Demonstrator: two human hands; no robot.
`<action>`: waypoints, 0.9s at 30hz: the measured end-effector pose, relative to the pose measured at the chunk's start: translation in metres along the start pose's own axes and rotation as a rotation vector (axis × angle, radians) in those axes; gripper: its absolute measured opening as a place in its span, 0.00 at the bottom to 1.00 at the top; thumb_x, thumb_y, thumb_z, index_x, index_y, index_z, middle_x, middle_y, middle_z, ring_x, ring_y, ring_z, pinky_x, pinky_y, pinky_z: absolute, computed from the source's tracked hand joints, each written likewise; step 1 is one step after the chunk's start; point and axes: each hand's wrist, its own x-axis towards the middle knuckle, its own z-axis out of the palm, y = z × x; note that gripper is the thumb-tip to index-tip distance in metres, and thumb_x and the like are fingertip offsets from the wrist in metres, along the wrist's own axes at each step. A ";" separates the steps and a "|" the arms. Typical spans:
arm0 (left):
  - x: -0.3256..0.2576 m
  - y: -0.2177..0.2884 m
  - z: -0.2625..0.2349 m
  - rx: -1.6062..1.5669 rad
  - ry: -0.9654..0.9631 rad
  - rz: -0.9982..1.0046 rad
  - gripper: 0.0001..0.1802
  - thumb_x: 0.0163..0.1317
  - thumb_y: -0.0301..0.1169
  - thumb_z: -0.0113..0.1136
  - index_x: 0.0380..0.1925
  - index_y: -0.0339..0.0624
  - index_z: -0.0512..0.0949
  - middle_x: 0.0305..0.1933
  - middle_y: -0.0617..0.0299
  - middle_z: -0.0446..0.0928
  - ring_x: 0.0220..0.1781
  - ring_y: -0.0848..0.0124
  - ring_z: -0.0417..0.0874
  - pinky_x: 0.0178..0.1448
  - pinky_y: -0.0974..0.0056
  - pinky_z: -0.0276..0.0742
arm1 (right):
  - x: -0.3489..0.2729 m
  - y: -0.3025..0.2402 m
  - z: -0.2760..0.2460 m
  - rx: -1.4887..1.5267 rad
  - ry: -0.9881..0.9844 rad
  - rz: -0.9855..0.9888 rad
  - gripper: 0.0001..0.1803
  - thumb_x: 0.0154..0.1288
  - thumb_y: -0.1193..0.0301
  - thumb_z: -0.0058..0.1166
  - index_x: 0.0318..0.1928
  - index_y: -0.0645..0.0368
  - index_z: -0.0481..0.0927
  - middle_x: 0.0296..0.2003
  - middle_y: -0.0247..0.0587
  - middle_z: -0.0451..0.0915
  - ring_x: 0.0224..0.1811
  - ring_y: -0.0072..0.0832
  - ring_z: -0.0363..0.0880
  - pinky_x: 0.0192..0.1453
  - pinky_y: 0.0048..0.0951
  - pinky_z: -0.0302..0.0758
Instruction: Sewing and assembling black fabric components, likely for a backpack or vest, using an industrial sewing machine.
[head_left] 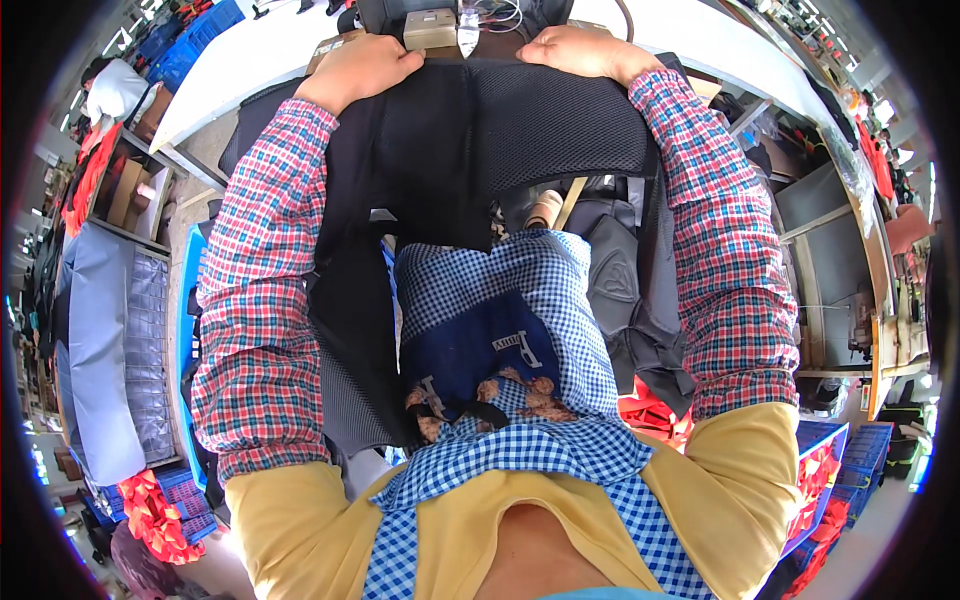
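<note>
A large black fabric piece (430, 150), part smooth and part mesh, spans between my two hands and hangs from the white table's near edge over my lap. At its upper left edge my left hand (365, 70) is closed on the cloth, thumb pointing right. My right hand (580, 50) grips the upper right edge, beside the mesh panel (560, 115); its fingertips curl out of sight. Between the hands, just beyond the cloth, stands a dark machine (540, 14) with a beige box (430, 28) on it and thin wires.
The white table (240, 75) extends to both sides. Dark grey sewn pieces (610, 260) hang right of my checked apron (580, 330). Blue crates (860, 455) and red fabric bundles (155, 515) stand low at the sides. Another person (120, 90) sits at the far left.
</note>
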 end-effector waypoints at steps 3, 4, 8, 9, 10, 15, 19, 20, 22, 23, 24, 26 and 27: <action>0.006 0.000 -0.004 -0.021 -0.032 0.003 0.29 0.69 0.53 0.43 0.40 0.41 0.85 0.42 0.49 0.84 0.46 0.50 0.84 0.57 0.53 0.76 | 0.004 0.003 -0.002 -0.031 0.026 0.012 0.29 0.74 0.48 0.36 0.46 0.57 0.85 0.39 0.41 0.85 0.42 0.36 0.83 0.56 0.35 0.74; 0.008 0.000 -0.005 -0.017 -0.069 0.002 0.29 0.69 0.53 0.43 0.41 0.41 0.84 0.45 0.50 0.83 0.47 0.50 0.83 0.58 0.53 0.76 | 0.004 0.004 -0.002 -0.018 0.054 0.039 0.31 0.75 0.46 0.36 0.44 0.56 0.86 0.37 0.38 0.86 0.40 0.34 0.83 0.56 0.33 0.75; 0.011 -0.002 -0.010 -0.055 -0.077 0.089 0.29 0.69 0.52 0.41 0.41 0.40 0.84 0.46 0.48 0.82 0.47 0.48 0.82 0.58 0.54 0.75 | 0.006 0.014 -0.003 0.014 0.059 -0.013 0.31 0.75 0.46 0.36 0.43 0.55 0.87 0.36 0.38 0.86 0.39 0.31 0.83 0.56 0.33 0.74; 0.012 -0.004 -0.011 -0.058 -0.090 0.091 0.29 0.69 0.52 0.41 0.41 0.40 0.84 0.46 0.48 0.82 0.47 0.48 0.82 0.58 0.54 0.75 | 0.008 0.018 -0.002 0.040 0.045 -0.001 0.30 0.75 0.46 0.36 0.43 0.55 0.87 0.35 0.38 0.86 0.38 0.31 0.83 0.56 0.33 0.75; 0.013 -0.005 -0.011 -0.092 -0.077 0.083 0.29 0.69 0.52 0.42 0.40 0.40 0.84 0.44 0.48 0.83 0.45 0.48 0.82 0.58 0.55 0.75 | 0.009 0.021 -0.002 0.091 0.050 -0.013 0.30 0.75 0.47 0.36 0.43 0.55 0.87 0.34 0.38 0.86 0.36 0.30 0.83 0.55 0.33 0.75; 0.019 -0.012 -0.009 -0.149 -0.060 0.069 0.29 0.69 0.54 0.44 0.38 0.39 0.84 0.39 0.47 0.83 0.42 0.48 0.83 0.56 0.55 0.76 | 0.021 0.036 0.002 0.041 0.064 -0.002 0.29 0.74 0.47 0.39 0.40 0.56 0.87 0.30 0.38 0.85 0.31 0.29 0.81 0.51 0.32 0.76; 0.023 -0.016 -0.004 -0.107 -0.019 0.073 0.30 0.69 0.55 0.45 0.39 0.41 0.85 0.38 0.47 0.83 0.42 0.50 0.84 0.55 0.54 0.76 | 0.024 0.042 0.003 0.093 0.068 -0.014 0.28 0.74 0.48 0.40 0.37 0.56 0.87 0.28 0.36 0.84 0.28 0.28 0.79 0.48 0.31 0.75; 0.024 -0.017 -0.004 -0.090 -0.004 0.069 0.30 0.69 0.56 0.44 0.40 0.41 0.85 0.38 0.48 0.83 0.41 0.50 0.84 0.55 0.54 0.77 | 0.024 0.042 0.003 0.092 0.068 -0.014 0.28 0.74 0.48 0.40 0.37 0.56 0.87 0.28 0.36 0.84 0.28 0.28 0.79 0.48 0.31 0.75; 0.026 -0.018 -0.002 -0.081 -0.003 0.066 0.31 0.69 0.56 0.44 0.40 0.42 0.85 0.38 0.48 0.84 0.42 0.50 0.84 0.55 0.54 0.77 | 0.024 0.042 0.003 0.055 0.079 0.007 0.29 0.75 0.48 0.39 0.37 0.56 0.87 0.27 0.37 0.84 0.28 0.28 0.79 0.47 0.31 0.75; 0.027 -0.018 -0.001 -0.072 0.005 0.060 0.31 0.69 0.57 0.44 0.40 0.42 0.85 0.38 0.48 0.84 0.43 0.50 0.84 0.56 0.55 0.77 | 0.024 0.042 0.003 0.054 0.079 0.006 0.29 0.75 0.48 0.39 0.37 0.56 0.87 0.27 0.37 0.84 0.28 0.28 0.79 0.47 0.31 0.75; 0.028 -0.018 0.000 -0.072 -0.011 0.059 0.31 0.69 0.57 0.44 0.40 0.42 0.85 0.38 0.48 0.84 0.43 0.50 0.84 0.56 0.55 0.77 | 0.025 0.041 0.002 0.043 0.075 0.010 0.29 0.75 0.48 0.39 0.37 0.56 0.87 0.28 0.37 0.84 0.28 0.28 0.80 0.47 0.31 0.76; 0.030 -0.018 0.001 -0.052 0.007 0.061 0.31 0.70 0.57 0.43 0.39 0.42 0.86 0.39 0.48 0.84 0.44 0.50 0.83 0.56 0.55 0.76 | 0.026 0.040 0.002 0.032 0.071 0.015 0.29 0.75 0.48 0.38 0.37 0.56 0.87 0.28 0.38 0.84 0.28 0.28 0.80 0.47 0.31 0.76; 0.031 -0.018 0.001 -0.050 0.012 0.069 0.31 0.70 0.57 0.43 0.39 0.42 0.86 0.39 0.48 0.84 0.44 0.50 0.83 0.56 0.55 0.76 | 0.027 0.039 0.002 0.012 0.091 0.026 0.29 0.75 0.48 0.38 0.38 0.56 0.87 0.29 0.39 0.84 0.28 0.28 0.80 0.47 0.31 0.76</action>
